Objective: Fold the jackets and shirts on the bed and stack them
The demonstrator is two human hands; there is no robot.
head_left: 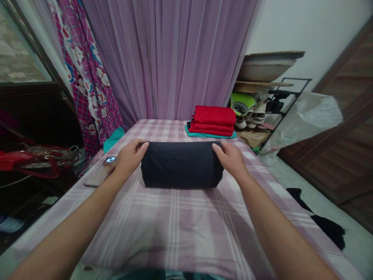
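Observation:
A dark navy or black folded cloth (180, 165), its kind of garment not shown, stands on the plaid-covered table (171, 225) in front of me. My left hand (133, 155) pinches its upper left corner, thumb in front and fingers behind. At the upper right corner my right hand (231, 157) grips it the same way. The far side of the cloth and most of my fingertips are hidden. Close to my left wrist lies a phone (100, 175), face down or tilted, with its camera block showing.
A stack of folded red cloths (214, 120) rests on a teal one at the table's far edge. Purple curtains (175, 58) hang behind. At right stands a shoe rack (279, 101) with a plastic bag (311, 120). Black cloth (326, 229) lies on the floor.

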